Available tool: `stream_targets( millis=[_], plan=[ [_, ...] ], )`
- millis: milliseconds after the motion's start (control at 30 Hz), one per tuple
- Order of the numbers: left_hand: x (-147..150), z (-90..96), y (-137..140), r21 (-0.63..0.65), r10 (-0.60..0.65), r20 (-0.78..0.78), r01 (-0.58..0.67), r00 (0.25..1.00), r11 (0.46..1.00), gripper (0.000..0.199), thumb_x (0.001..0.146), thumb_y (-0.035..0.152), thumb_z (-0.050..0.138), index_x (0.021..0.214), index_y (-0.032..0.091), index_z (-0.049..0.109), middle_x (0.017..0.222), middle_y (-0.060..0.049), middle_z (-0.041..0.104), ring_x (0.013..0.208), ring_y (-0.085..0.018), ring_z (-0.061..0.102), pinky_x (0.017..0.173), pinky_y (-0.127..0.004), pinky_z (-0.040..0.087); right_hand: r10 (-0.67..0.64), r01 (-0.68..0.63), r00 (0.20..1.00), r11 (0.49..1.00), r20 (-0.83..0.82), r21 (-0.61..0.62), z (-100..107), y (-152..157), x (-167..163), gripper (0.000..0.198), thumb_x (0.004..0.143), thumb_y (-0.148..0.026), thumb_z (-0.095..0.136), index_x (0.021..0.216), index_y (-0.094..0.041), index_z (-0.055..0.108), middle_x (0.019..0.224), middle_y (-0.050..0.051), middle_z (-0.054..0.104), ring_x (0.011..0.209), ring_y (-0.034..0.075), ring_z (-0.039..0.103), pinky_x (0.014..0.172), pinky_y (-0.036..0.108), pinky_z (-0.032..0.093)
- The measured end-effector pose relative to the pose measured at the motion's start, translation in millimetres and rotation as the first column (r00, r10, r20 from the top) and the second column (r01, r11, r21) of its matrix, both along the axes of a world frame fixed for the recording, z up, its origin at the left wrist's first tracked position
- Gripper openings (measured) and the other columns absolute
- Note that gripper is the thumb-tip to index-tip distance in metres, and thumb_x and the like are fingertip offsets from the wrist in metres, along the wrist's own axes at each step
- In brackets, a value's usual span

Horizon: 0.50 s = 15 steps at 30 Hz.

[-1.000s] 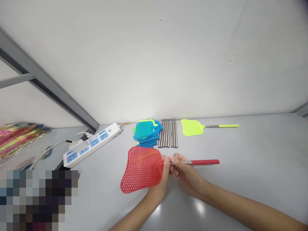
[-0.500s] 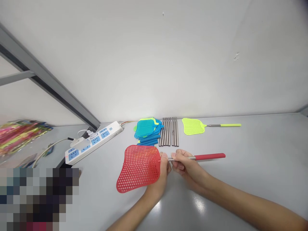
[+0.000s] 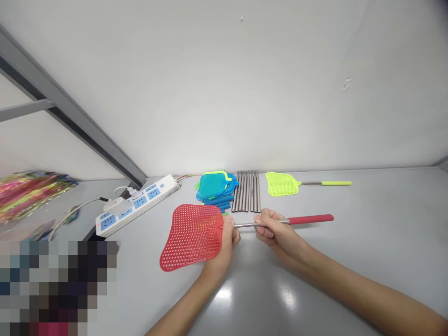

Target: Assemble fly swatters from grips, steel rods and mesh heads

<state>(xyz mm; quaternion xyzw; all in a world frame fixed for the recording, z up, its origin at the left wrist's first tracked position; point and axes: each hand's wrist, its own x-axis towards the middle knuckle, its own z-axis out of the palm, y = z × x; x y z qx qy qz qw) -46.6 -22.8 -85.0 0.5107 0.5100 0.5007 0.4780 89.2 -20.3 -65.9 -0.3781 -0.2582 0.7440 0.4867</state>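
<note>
Both of my hands are closed on one red fly swatter [image 3: 192,238], held above the grey table. My left hand [image 3: 227,240] pinches it at the neck, just where the perforated red head meets the thin metal rod. My right hand [image 3: 276,228] grips the metal shaft close to the red handle [image 3: 311,219], which points right. A length of bare rod shows between the two hands. Behind them lie several metal tubes [image 3: 247,191] side by side, and a stack of blue swatter heads [image 3: 212,185] with blue handle sleeves [image 3: 220,201] in front.
A yellow-green fly swatter [image 3: 283,184] lies at the back right by the wall. On the left a white power strip [image 3: 140,205] has plugs and cables in it. Plastic-wrapped colourful items [image 3: 31,191] lie at the far left, beyond a grey metal frame [image 3: 87,126].
My hands have moved apart, the left one leftward with the swatter head, the right one slightly right. More of the thin metal rod shows between them, and the swatter is slightly higher in view.
</note>
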Motion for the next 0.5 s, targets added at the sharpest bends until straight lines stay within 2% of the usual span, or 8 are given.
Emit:
stream_targets(
  millis=[167, 300, 400, 500],
  plan=[
    [2, -6.9, 0, 0.023, 0.039, 0.060, -0.040, 0.997, 0.999, 0.042, 0.084, 0.039, 0.035, 0.049, 0.019, 0.024, 0.041, 0.006, 0.024, 0.039, -0.007, 0.025, 0.042, -0.023, 0.022, 0.013, -0.015, 0.999, 0.998, 0.033, 0.067, -2, 3, 0, 0.032, 0.068, -0.023, 0.062, 0.050, -0.017, 0.036, 0.042, -0.005, 0.041, 0.042, 0.005, 0.026, 0.044, 0.024, 0.017],
    [8, -9.0, -4, -0.004, 0.101, 0.203, -0.103, 0.974, 0.995, 0.039, 0.082, 0.041, 0.039, 0.054, 0.019, 0.026, 0.043, 0.007, 0.021, 0.038, -0.006, 0.021, 0.039, -0.021, 0.020, 0.031, -0.034, 0.999, 0.996, 0.042, 0.085, -4, 1, -1, 0.032, 0.069, -0.027, 0.062, 0.052, -0.017, 0.038, 0.042, -0.005, 0.044, 0.040, 0.005, 0.026, 0.044, 0.025, 0.015],
    [10, -8.2, -5, -0.036, 0.064, 0.317, -0.056, 0.946, 0.998, 0.037, 0.080, 0.043, 0.042, 0.056, 0.019, 0.029, 0.047, 0.007, 0.021, 0.040, -0.006, 0.021, 0.039, -0.020, 0.021, 0.040, -0.043, 0.999, 0.994, 0.031, 0.096, -5, 0, -2, 0.030, 0.070, -0.028, 0.062, 0.053, -0.017, 0.039, 0.043, -0.005, 0.044, 0.040, 0.005, 0.027, 0.045, 0.025, 0.016],
    [11, -8.6, -5, -0.049, 0.012, 0.363, 0.007, 0.932, 0.999, 0.039, 0.079, 0.047, 0.042, 0.055, 0.018, 0.031, 0.047, 0.007, 0.024, 0.040, -0.006, 0.023, 0.039, -0.020, 0.023, 0.037, -0.039, 0.999, 0.995, 0.022, 0.091, -8, -2, -4, 0.030, 0.071, -0.029, 0.061, 0.053, -0.017, 0.040, 0.044, -0.005, 0.045, 0.040, 0.005, 0.027, 0.045, 0.025, 0.016]
  ],
)
